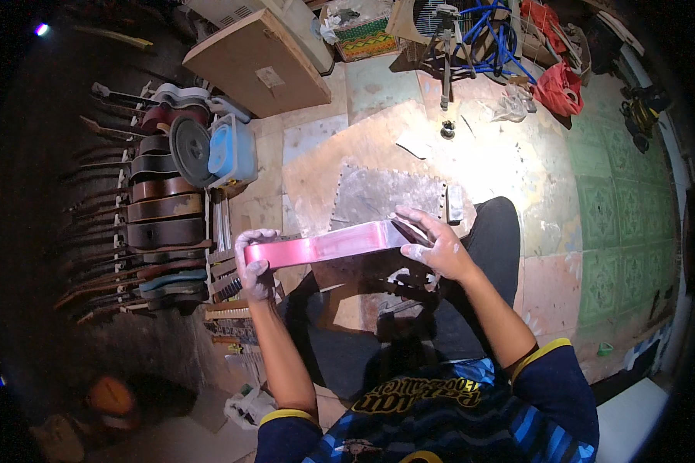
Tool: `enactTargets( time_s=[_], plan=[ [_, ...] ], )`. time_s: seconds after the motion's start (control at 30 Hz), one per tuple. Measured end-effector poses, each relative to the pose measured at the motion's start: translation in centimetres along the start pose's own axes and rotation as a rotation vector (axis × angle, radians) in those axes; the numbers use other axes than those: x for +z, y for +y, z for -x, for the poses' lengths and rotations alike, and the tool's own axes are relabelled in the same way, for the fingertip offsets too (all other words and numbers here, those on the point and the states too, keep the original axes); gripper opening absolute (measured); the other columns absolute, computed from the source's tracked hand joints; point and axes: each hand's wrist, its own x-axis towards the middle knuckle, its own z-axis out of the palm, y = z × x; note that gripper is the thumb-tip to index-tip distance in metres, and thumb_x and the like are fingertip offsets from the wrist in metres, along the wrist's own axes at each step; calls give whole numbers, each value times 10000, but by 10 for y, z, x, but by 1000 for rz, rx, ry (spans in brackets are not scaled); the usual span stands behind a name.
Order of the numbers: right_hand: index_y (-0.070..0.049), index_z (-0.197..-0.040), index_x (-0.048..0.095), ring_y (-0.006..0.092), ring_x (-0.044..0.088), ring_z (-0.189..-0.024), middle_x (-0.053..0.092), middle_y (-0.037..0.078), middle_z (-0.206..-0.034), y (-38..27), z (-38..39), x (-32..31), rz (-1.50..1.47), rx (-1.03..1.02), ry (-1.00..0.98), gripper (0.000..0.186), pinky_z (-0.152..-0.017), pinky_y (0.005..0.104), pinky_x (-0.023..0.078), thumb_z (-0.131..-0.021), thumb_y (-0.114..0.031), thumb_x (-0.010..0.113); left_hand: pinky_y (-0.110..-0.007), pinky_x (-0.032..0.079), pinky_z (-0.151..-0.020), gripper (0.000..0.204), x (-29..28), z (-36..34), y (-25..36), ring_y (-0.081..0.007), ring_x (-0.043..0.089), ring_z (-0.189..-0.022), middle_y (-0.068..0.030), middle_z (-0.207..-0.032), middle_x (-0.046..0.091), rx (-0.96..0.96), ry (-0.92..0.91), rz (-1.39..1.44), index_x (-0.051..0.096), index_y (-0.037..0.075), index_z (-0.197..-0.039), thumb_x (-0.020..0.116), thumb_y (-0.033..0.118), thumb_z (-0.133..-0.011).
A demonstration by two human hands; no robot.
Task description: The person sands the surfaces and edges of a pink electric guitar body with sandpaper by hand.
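Observation:
A long pink piece (332, 242), apparently an instrument body seen edge-on, lies level across my view, glossy pink at the left and dusty whitish toward its darker right end. My left hand (256, 261), coated in white dust, wraps round its left end. My right hand (432, 248), also dusty, grips the right end with fingers curled over it. Both hands are closed on the piece. Beneath is a worn grey mat (388, 185) with a toothed edge on a wooden board (309, 185). A small block (453, 202) lies by the mat. My legs are bent either side.
Several guitars (166, 208) line a rack at the left, beside a clear plastic bin (239, 154) with blue items and a grey lid (189, 150). A cardboard box (255, 69) is at the back, blue hose (498, 46) and a red bag (556, 89) at back right.

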Motion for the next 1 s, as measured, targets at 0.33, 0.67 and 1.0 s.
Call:
enactTargets(
  time_s=[0.33, 0.67, 1.0],
  plan=[
    [-33, -1444, 579, 312, 610, -1285, 641, 187, -1361, -6, 20, 5, 432, -15, 41, 760, -1115, 391, 443, -769, -198, 889, -469, 503, -1061, 411, 24, -40, -15, -309, 678, -1104, -167, -1111, 680, 61, 98, -78, 559, -10, -1220, 666, 172, -866],
    [41, -1326, 642, 352, 711, -1144, 714, 241, -1243, -33, 47, 27, 640, 28, 170, 705, -1000, 392, 539, -742, -247, 912, -357, 562, -769, 188, 74, -101, -56, -215, 655, -765, -118, -844, 654, -31, 249, 116, 594, 13, -1066, 566, 166, -959],
    [58, -1353, 634, 203, 724, -1051, 760, 208, -1163, -24, 44, 30, 340, 89, 306, 634, -952, 338, 545, -805, -143, 885, -404, 604, -679, 131, 113, -136, -153, -255, 701, -772, -134, -897, 679, -217, 206, 298, 595, 56, -1012, 573, 173, -958]
  ],
)
